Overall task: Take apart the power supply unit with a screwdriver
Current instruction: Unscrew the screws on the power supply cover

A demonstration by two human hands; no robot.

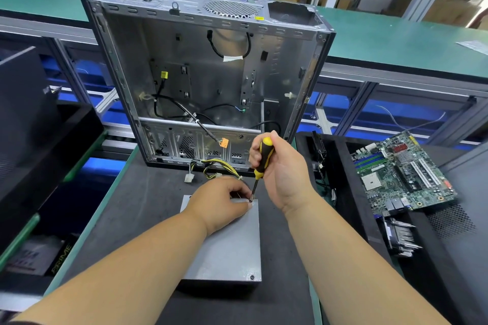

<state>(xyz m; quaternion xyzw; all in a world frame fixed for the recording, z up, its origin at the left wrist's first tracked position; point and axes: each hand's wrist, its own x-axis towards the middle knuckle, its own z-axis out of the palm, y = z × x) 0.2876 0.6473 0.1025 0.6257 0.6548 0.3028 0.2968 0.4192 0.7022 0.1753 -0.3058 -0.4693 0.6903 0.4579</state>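
On the mat at 6 o'clock lies the grey PSU, the left hand resting on its far end with fingertips pinched at the corner screw, where the right hand, fingers clamped, holds the screwdriver upright, case at 12.

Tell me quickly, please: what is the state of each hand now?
Left hand: rests on the power supply unit, fingers curled at the screwdriver tip; cannot tell if they pinch anything.
Right hand: holds the screwdriver.
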